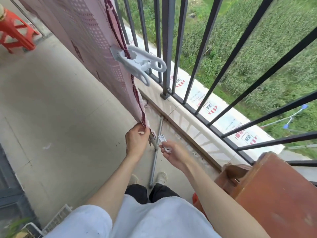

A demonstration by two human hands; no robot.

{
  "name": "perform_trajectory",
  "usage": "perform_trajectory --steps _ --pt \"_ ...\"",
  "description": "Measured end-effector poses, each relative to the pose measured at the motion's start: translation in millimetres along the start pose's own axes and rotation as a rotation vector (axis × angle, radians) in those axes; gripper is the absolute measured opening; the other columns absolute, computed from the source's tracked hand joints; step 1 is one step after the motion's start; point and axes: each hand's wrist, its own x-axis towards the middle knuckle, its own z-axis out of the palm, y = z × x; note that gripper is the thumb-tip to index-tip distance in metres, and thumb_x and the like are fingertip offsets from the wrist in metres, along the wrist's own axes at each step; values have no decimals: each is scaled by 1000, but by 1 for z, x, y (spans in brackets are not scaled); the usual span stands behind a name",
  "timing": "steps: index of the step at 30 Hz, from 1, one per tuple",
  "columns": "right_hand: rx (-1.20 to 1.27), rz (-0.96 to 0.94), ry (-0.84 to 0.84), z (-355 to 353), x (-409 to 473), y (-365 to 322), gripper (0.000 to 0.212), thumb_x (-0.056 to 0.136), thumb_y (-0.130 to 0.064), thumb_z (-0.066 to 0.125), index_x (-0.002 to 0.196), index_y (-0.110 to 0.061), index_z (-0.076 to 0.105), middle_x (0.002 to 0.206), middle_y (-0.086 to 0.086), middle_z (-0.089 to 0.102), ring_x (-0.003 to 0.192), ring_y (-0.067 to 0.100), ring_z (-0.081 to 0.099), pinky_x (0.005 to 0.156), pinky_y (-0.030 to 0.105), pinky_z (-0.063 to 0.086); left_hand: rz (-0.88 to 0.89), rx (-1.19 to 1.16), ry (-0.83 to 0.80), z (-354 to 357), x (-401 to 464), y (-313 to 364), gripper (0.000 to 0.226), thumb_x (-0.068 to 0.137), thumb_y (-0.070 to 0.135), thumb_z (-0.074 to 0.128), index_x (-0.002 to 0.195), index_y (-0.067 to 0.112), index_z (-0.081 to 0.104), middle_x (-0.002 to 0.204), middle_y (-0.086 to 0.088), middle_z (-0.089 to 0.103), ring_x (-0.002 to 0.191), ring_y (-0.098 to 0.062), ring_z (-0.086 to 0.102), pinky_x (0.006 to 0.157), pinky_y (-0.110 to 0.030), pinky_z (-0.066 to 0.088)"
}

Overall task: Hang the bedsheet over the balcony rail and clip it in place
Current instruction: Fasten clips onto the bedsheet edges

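A pink patterned bedsheet (89, 42) with a dark red border hangs down along the black balcony railing (169, 48). A large white clip (137, 60) is clamped on the sheet's edge, about halfway up. My left hand (136, 139) pinches the sheet's bottom corner low near the floor. Just to its right, my right hand (173, 152) holds a second white clip (163, 143), its jaw pointing toward the corner and not touching the sheet.
A grey pipe (157, 152) lies on the tiled floor along the ledge (173, 107). A brown wooden piece of furniture (267, 189) stands at the right. A red stool (16, 31) is at the far left. A white basket (56, 219) sits at the lower left.
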Motion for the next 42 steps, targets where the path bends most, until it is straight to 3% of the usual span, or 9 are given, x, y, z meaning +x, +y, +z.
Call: perform_trajectory --steps 4,8,12,16,26,31,36,42 --pt "73 71 -64 5 4 14 8 94 -22 51 96 -14 54 70 7 55 42 8 45 38 15 35 -3 22 -17 -10 -3 -3 19 86 23 58 76 9 66 81 -5 70 83 -21 61 73 -26 39" --pt "168 115 -106 17 6 28 8 94 -11 40 98 -10 46 64 6 47 38 8 36 35 16 27 -9 23 -18 -21 -9 -10 15 85 20 58 77 9 66 78 -1 64 77 -18 55 67 -23 33" --pt "200 93 -168 21 -1 40 17 94 -10 45 110 -6 49 83 12 62 48 9 54 41 16 40 -8 32 -32 -32 -13 -20 16 85 20 59 76 9 66 75 1 65 75 -14 55 67 -22 34" --pt "231 100 -221 23 -11 62 19 93 -22 52 107 -10 56 87 13 71 61 12 64 55 17 51 -27 18 -61 -44 -19 -34 16 85 25 60 73 15 64 74 2 66 77 -16 60 77 -28 43" --pt "340 150 -252 42 -17 77 13 92 -16 52 91 -4 55 74 17 70 53 14 63 53 19 54 -44 40 -67 -68 -22 -48 13 83 23 61 71 18 62 70 6 63 70 -12 58 62 -16 34" --pt "347 121 -247 46 -14 73 10 91 -15 53 88 -5 56 72 16 70 53 14 62 54 19 54 -54 49 -59 -68 -23 -48 16 84 24 61 79 9 66 73 4 64 72 -13 58 65 -19 35" --pt "301 121 -265 49 -11 64 14 91 -16 53 93 -2 56 69 14 70 53 13 63 53 18 54 -46 59 -55 -68 -24 -46 13 84 23 61 73 16 63 69 7 62 70 -11 56 65 -19 34" --pt "219 131 -272 53 -7 54 14 92 -16 52 94 -3 57 67 14 69 50 13 62 51 18 53 -5 101 -70 -74 -28 -42 15 84 20 61 77 8 67 76 -1 68 74 -14 58 69 -22 38"
